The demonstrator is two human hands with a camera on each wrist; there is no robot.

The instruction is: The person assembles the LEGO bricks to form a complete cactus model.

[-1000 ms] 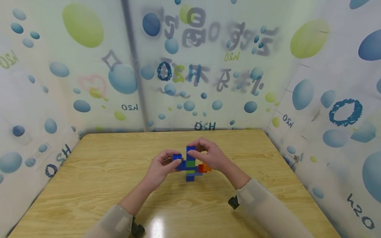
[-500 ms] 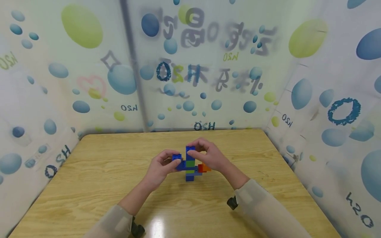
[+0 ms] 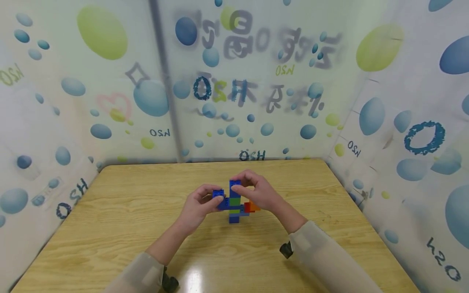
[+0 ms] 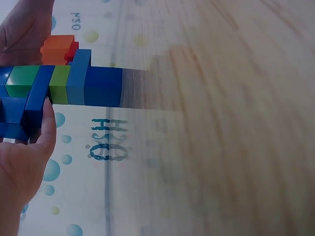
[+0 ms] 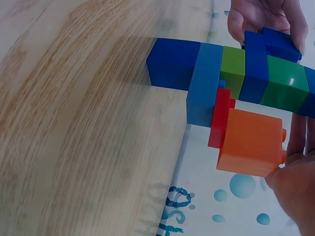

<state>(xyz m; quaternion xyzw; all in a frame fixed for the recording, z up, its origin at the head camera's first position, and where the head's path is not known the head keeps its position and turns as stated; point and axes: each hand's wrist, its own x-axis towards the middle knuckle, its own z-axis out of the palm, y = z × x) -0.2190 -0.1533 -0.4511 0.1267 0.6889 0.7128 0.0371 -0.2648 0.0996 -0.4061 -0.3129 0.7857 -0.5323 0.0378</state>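
Note:
A tower of toy building blocks [image 3: 234, 201] stands upright on the table, dark blue at its base and top, with lime and green blocks between. On its left side a blue arm carries a blue block [image 3: 218, 193], which my left hand [image 3: 199, 207] pinches between thumb and fingers. My right hand [image 3: 258, 190] pinches the tall blue block [image 3: 235, 189] at the top. To the right, a lighter blue block [image 5: 204, 83] juts out, bearing a red block [image 5: 220, 118] and an orange block [image 5: 251, 142] below my right hand.
The wooden table [image 3: 128, 211] reaches to a patterned curtain [image 3: 234, 122] behind it and at both sides. A dark wrist device [image 3: 287, 249] sits at the right cuff, and another [image 3: 170, 280] at the left cuff.

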